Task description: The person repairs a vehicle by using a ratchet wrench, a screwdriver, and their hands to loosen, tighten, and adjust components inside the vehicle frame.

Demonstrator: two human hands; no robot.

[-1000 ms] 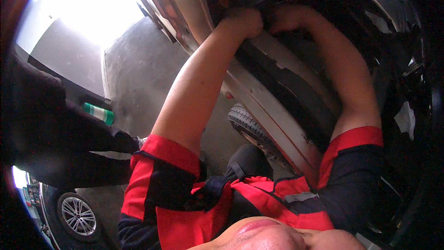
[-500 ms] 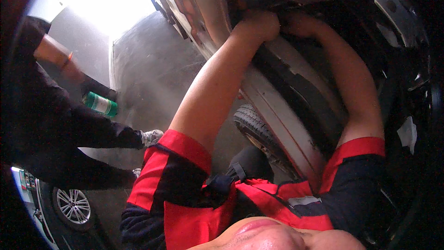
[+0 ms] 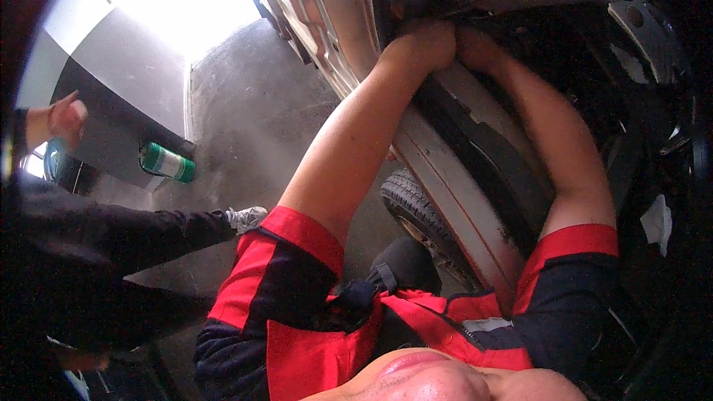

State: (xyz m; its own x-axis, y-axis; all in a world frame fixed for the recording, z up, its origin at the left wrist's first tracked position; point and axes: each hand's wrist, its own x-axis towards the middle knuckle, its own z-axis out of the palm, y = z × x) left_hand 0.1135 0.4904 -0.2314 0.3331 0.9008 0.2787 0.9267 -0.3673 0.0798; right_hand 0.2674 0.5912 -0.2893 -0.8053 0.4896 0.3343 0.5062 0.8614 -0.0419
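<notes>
Both my arms reach forward to the dark far end of a car's door opening. My left hand (image 3: 434,41) and my right hand (image 3: 475,47) are side by side there, close together. Their fingers bend away into shadow, so I cannot see what they touch or hold. Just left of my left hand stands the bare inner metal of a car door (image 3: 338,11). Below my hands runs the pale painted door sill (image 3: 453,189), with a dark strip (image 3: 471,137) along its inner side. My left forearm crosses over the sill, while the right one lies inside the car.
A tyre (image 3: 416,204) is beside the sill, near my knee. Another person in dark clothes stands at the left, with a hand (image 3: 68,120) raised and a light shoe (image 3: 246,218) on the grey floor (image 3: 245,96). A green cylindrical container (image 3: 168,162) lies by the wall.
My hands stay at the same spot, with only a slight shift in the view. The other person at the left has moved further left, and that person's hand has moved left too.
</notes>
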